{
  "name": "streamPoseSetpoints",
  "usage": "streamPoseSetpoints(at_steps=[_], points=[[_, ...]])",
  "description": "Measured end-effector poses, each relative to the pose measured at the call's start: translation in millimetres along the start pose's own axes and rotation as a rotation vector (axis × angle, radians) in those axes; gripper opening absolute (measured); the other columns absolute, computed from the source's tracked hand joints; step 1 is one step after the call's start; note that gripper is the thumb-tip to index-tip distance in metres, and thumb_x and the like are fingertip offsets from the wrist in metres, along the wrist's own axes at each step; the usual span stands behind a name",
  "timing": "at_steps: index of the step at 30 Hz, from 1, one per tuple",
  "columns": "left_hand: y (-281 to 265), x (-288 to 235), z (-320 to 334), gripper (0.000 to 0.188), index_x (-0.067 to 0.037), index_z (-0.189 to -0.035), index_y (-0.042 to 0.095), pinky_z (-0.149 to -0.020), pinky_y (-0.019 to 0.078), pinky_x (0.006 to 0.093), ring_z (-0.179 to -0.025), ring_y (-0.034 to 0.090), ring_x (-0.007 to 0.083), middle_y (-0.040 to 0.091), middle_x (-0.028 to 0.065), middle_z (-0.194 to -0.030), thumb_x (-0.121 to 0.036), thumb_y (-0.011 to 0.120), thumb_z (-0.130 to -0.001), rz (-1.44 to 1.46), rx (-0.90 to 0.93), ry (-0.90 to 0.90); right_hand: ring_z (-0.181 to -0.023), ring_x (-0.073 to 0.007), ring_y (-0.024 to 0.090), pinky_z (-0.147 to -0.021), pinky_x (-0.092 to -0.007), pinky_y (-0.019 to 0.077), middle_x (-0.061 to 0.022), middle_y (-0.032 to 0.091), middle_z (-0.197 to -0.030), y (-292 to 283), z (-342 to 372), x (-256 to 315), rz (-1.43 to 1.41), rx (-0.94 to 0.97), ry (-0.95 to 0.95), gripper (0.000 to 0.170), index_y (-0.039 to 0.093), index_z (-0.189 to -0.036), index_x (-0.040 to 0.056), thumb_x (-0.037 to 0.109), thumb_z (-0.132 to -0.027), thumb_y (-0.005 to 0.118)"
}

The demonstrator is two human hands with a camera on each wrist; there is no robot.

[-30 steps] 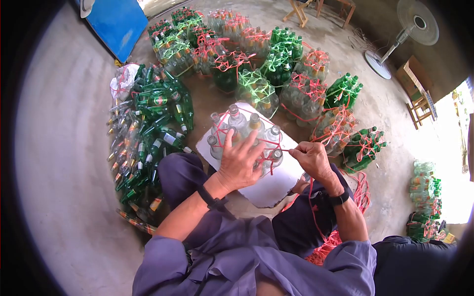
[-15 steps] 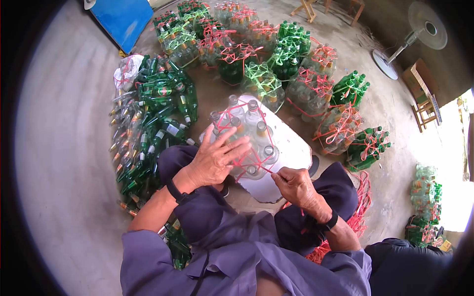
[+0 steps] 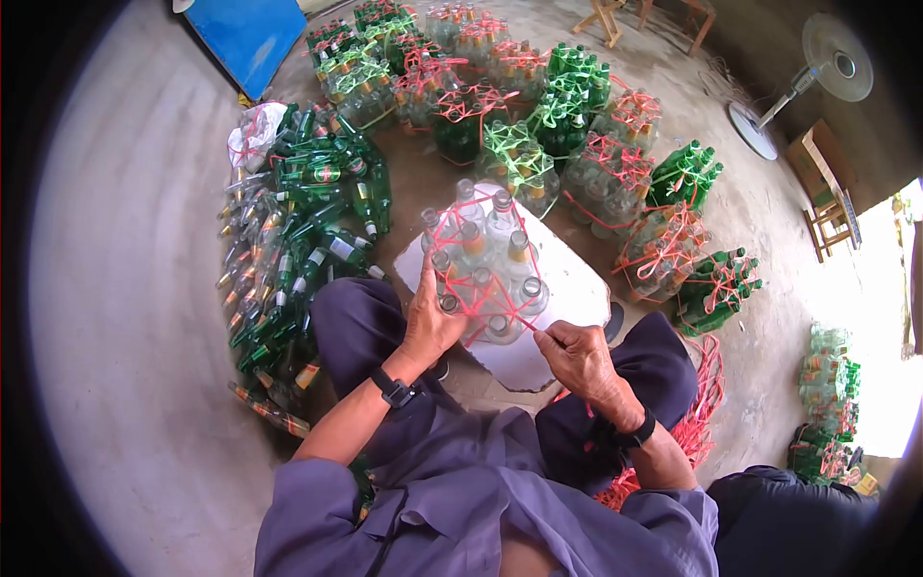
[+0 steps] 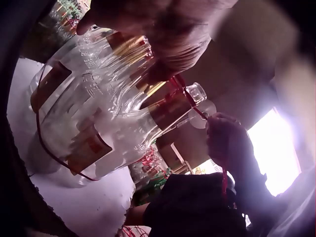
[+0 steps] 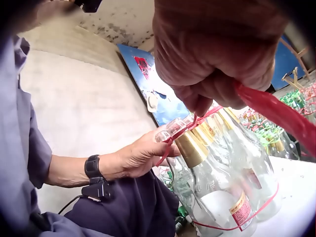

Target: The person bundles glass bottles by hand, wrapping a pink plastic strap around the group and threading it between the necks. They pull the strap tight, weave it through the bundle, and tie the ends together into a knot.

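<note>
A bundle of clear glass bottles (image 3: pixel 502 226) stands on a white board (image 3: pixel 567 279) before the person. Red plastic twine (image 3: pixel 487 288) criss-crosses among the bottle necks, and a red loop (image 5: pixel 256 216) circles the bottles lower down. My left hand (image 3: pixel 430 322) lies against the bundle's left side, its fingers extended along the bottles and the thumb near the necks. To the near right, my right hand (image 3: pixel 584 361) pinches the twine, which runs taut from a near bottle neck. A red strand (image 5: pixel 281 113) also trails from that hand in the right wrist view.
Loose green bottles (image 3: pixel 312 221) and clear ones lie heaped on the left. Tied bundles of green bottles (image 3: pixel 685 173) and clear bottles arc round the far side and right. A pile of red twine (image 3: pixel 707 385) is by the right knee; a fan (image 3: pixel 836 62) stands far right.
My left hand has gone from over the bottle tops to the bundle's left side. My right hand, still pinching the twine, has moved nearer the body, and the bundle has turned.
</note>
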State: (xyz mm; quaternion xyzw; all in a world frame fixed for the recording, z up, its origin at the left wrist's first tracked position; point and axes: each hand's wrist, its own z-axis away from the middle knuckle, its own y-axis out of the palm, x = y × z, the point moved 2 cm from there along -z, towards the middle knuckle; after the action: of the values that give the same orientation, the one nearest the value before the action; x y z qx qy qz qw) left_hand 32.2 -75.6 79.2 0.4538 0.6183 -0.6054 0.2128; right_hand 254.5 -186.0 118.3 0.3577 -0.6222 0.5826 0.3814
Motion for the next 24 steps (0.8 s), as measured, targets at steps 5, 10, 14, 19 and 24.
streamPoseSetpoints(at_steps=[5, 10, 14, 19, 24], points=[[-3, 5, -7, 0.112, 0.002, -0.157, 0.017, -0.102, 0.0485, 0.0396, -0.124, 0.060, 0.0359, 0.056, 0.0240, -0.138, -0.028, 0.085, -0.074, 0.001, 0.052, 0.039, -0.047, -0.0155, 0.039, -0.047, -0.0375, 0.0395, -0.0176, 0.047, -0.053, 0, 3, -5, -0.015, -0.036, 0.021, 0.028, 0.060, -0.074, -0.0046, 0.014, -0.093, 0.067], [-19, 4, -30, 0.095, -0.003, -0.154, 0.030, -0.103, 0.0467, 0.0358, -0.124, 0.061, 0.0281, 0.060, 0.0193, -0.134, -0.007, 0.080, -0.073, 0.059, 0.143, 0.144, -0.051, -0.0115, 0.044, -0.049, -0.0341, 0.0411, -0.0120, 0.053, -0.056, 10, 0, -5, -0.020, -0.026, 0.006, 0.025, 0.065, -0.079, -0.0042, 0.015, -0.094, 0.068], [-27, 24, -58, 0.097, -0.005, -0.156, 0.029, -0.107, 0.0446, 0.0339, -0.128, 0.057, 0.0250, 0.057, 0.0183, -0.141, -0.005, 0.079, -0.073, 0.017, 0.305, 0.105, -0.055, -0.0065, 0.049, -0.051, -0.0296, 0.0421, -0.0047, 0.058, -0.057, 21, -9, -5, -0.073, -0.078, 0.050, 0.024, 0.070, -0.083, -0.0035, 0.018, -0.094, 0.069], [-35, 21, -54, 0.098, -0.001, -0.157, 0.026, -0.114, 0.0372, 0.0352, -0.140, 0.045, 0.0254, 0.048, 0.0197, -0.149, -0.006, 0.076, -0.073, -0.013, 0.324, 0.086, -0.057, -0.0065, 0.052, -0.053, -0.0294, 0.0442, -0.0039, 0.059, -0.057, 22, -13, -12, -0.088, -0.100, 0.108, 0.024, 0.071, -0.084, -0.0031, 0.019, -0.094, 0.069], [-48, -2, -30, 0.088, 0.004, -0.154, 0.030, -0.121, 0.0264, 0.0391, -0.149, 0.032, 0.0300, 0.040, 0.0231, -0.155, -0.012, 0.070, -0.077, 0.263, 0.243, 0.026, -0.058, -0.0068, 0.053, -0.055, -0.0298, 0.0459, -0.0038, 0.060, -0.058, 20, -12, -8, -0.059, -0.102, 0.173, 0.029, 0.071, -0.084, -0.0035, 0.023, -0.094, 0.069]])
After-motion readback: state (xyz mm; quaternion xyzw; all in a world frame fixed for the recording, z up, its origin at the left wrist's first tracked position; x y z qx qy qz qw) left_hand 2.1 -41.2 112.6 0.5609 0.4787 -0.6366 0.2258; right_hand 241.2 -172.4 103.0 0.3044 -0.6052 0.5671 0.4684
